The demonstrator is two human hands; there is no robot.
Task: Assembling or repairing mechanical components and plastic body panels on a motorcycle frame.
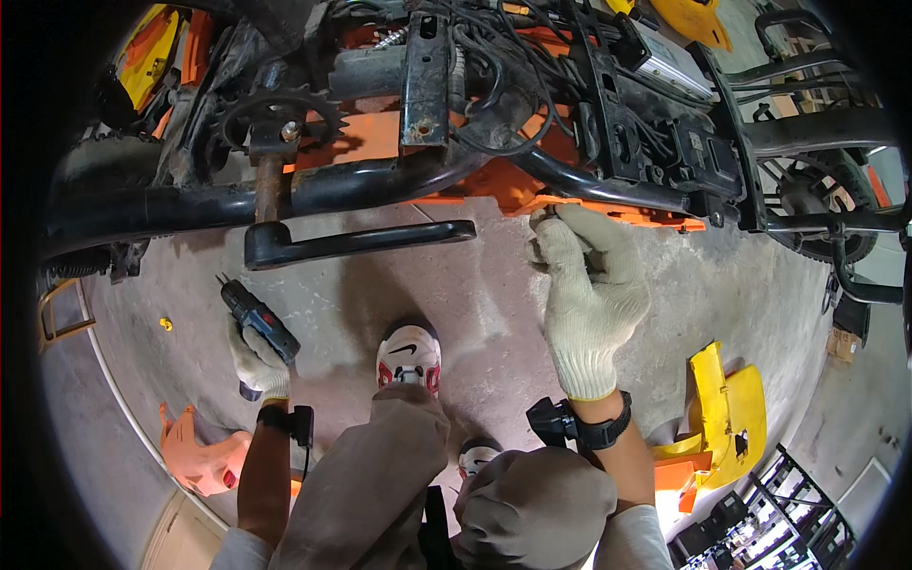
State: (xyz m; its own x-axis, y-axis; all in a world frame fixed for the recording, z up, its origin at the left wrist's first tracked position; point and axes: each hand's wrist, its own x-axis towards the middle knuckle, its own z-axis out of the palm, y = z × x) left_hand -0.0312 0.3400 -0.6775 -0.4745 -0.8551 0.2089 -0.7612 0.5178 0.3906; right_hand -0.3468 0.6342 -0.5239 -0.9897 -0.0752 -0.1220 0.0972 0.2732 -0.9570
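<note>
My left hand (256, 363), in a cream knit glove, is closed round the grip of a dark cordless drill (258, 316). The drill's bit points up and to the left, away from me. My right hand (598, 290), gloved the same way, reaches up to the near edge of an orange plastic panel (617, 211) under the vehicle frame. Its fingers are bent in a pinch at that edge; the fingertips are partly hidden, and any small part between them cannot be made out. Just above the panel runs a black frame tube (608, 188).
A black pedal lever (370, 241) juts toward me beside a toothed sprocket (285, 123). Cables and a silver-topped box (670, 62) sit in the frame. On the floor lie an orange body panel (195, 451), a yellow one (736, 418) and a small yellow piece (166, 324).
</note>
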